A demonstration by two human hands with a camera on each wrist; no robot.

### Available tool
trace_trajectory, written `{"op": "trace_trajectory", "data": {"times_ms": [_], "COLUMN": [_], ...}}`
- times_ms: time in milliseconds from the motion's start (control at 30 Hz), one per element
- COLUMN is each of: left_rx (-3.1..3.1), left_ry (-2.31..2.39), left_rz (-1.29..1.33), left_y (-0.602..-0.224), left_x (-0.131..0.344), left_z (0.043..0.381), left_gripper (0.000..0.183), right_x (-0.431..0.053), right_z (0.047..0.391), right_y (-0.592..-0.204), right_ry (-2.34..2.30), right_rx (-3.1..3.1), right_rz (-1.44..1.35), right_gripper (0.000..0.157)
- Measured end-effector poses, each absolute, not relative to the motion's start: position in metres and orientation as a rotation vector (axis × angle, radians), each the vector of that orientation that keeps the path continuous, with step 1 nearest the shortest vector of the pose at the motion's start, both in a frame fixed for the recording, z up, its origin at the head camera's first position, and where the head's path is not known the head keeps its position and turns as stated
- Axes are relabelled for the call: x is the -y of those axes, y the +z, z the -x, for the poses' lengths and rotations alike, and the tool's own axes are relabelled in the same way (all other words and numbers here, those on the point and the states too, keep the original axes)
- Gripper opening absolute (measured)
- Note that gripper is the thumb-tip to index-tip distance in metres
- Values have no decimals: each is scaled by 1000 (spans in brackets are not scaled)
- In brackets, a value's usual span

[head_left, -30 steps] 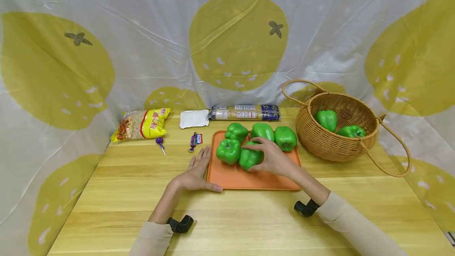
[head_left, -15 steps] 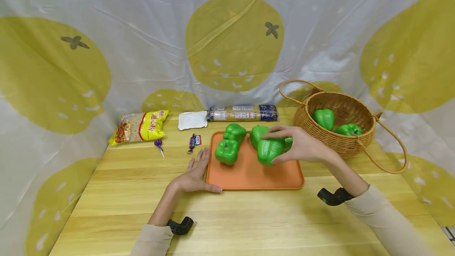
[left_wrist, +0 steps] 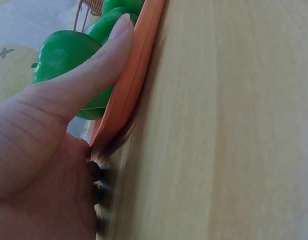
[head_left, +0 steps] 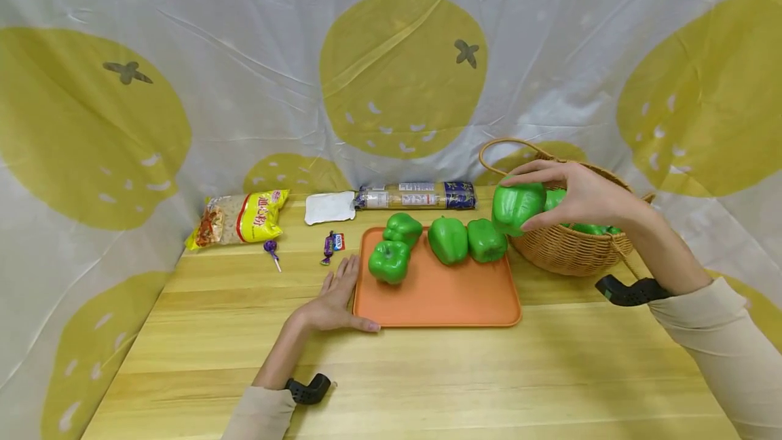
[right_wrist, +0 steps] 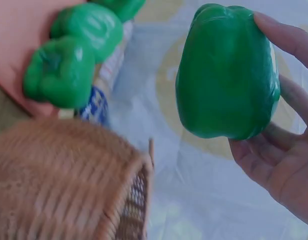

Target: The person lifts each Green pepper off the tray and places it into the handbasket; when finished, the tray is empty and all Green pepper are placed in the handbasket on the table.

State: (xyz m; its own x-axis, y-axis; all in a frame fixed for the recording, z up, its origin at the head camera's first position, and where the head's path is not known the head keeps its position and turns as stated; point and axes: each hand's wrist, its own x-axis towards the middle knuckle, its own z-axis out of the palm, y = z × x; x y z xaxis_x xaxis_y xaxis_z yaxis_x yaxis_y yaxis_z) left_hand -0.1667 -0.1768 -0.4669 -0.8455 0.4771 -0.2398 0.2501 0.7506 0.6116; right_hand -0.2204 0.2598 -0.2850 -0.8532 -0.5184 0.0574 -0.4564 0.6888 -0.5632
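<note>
One green bell pepper [head_left: 518, 209] is pinched in your right grip [head_left: 588, 194]; your left grip [head_left: 332, 305], spread against the orange tray [head_left: 434, 304], likely steadies it.

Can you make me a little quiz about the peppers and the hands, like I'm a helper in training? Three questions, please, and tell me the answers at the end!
1. How many green peppers sit on the orange tray?
2. True or false: the left hand is holding the lollipop.
3. What is the right hand holding?
A) the purple candy
B) a green pepper
C) the yellow bag

Key:
1. Four: two on the left part and two on the right part.
2. False: it rests at the near left corner of the orange tray.
3. B: the held pepper is lifted up off the orange tray.
</note>
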Motion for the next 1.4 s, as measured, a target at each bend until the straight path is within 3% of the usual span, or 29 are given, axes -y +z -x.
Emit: {"op": "trace_trajectory", "data": {"times_ms": [633, 1400], "left_rx": [-2561, -2579], "left_ry": [820, 821], "left_rz": [-545, -556], "left_y": [-466, -466], "left_x": [177, 178], "left_z": [166, 165], "left_gripper": [137, 137], "right_x": [-336, -382], "right_z": [272, 301], "right_y": [-278, -305], "right_ry": [-801, -739], "right_rx": [-2777, -2542], "right_rz": [476, 416], "right_gripper": [65, 64]}}
